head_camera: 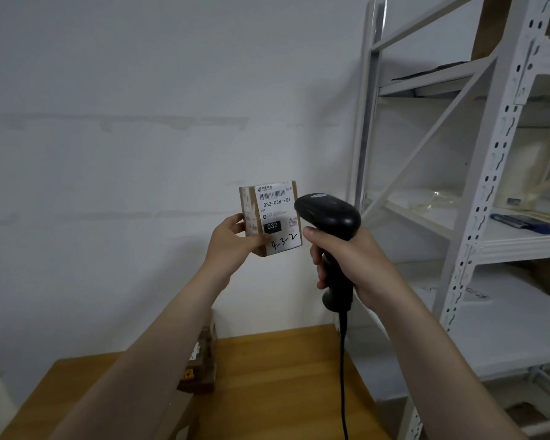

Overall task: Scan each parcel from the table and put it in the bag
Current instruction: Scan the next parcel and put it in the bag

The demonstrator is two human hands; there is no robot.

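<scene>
A small brown cardboard parcel (272, 214) with a white shipping label is held up in front of the wall. My left hand (232, 241) grips its lower left corner, thumb across the label's bottom edge. My right hand (346, 265) grips the handle of a black barcode scanner (331, 214), whose head sits just right of the parcel and points at the label. The scanner's black cable (343, 376) hangs down past the table. No bag is in view.
A wooden table (267, 376) lies below, with more brown parcels (200, 366) partly hidden behind my left forearm. A white metal shelving rack (477, 185) stands at the right, holding plastic bags, a blue item and cardboard. A white wall is ahead.
</scene>
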